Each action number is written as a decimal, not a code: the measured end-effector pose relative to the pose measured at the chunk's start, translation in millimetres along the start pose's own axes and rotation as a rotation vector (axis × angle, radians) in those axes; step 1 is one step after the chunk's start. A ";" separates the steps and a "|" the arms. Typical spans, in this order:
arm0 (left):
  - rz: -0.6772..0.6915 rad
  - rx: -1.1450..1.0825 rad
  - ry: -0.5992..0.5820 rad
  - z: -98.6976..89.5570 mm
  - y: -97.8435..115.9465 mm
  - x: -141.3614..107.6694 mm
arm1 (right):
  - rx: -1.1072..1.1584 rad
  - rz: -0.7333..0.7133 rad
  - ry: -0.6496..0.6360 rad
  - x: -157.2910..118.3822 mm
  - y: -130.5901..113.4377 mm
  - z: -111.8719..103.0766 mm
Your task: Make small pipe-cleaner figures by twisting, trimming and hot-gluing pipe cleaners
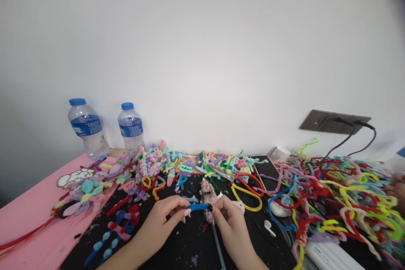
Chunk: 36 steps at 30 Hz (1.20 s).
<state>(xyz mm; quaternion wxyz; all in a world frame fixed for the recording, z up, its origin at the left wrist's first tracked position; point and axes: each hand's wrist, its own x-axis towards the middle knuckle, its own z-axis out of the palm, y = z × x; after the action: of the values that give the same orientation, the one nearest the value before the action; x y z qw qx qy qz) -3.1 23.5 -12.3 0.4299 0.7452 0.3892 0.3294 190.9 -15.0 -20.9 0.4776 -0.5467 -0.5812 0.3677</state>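
A short blue pipe cleaner stretches level between my two hands. My left hand is closed, pinching its left end between thumb and fingers. At the other end, my right hand is closed around it near a small black piece; whether that piece is attached, I cannot tell. Behind the hands lies a lumpy, pinkish, soiled object, partly covered by my fingers. A thin grey-blue rod runs below the right hand toward me. Blue and red twisted pipe-cleaner pieces lie left of my left forearm.
Scissors with red and yellow handles lie behind my right hand, near a phone. Tangled pipe cleaners cover the right side, with an earbud before them. Two bottles stand back left. Another person's hand shows far right.
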 end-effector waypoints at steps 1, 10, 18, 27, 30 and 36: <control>-0.021 -0.034 0.004 0.4 -1.2 0.5 | -0.001 0.003 0.005 -0.2 0.2 0.4; -0.110 -0.236 0.018 2.5 -5.8 1.6 | -0.168 -0.074 -0.054 -2.3 -2.2 3.0; -0.043 -0.120 -0.037 3.1 -3.2 0.2 | -0.178 -0.106 -0.012 -0.2 -1.5 -1.3; -0.073 -0.164 -0.196 9.3 -1.3 -2.9 | -0.132 -0.144 0.048 -1.9 -1.1 -0.8; -0.165 -0.315 -0.176 8.7 -6.6 0.1 | -0.099 -0.126 0.073 -2.4 -0.7 -0.1; -0.180 -0.390 -0.132 7.8 -9.6 3.1 | -0.110 -0.141 0.114 -1.3 1.0 0.5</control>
<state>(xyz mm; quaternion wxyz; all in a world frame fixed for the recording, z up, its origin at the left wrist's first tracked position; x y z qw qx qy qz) 2.0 26.3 -23.7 0.6178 0.6303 0.3540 0.3093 190.6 -16.1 -22.1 0.5038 -0.5499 -0.6093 0.2692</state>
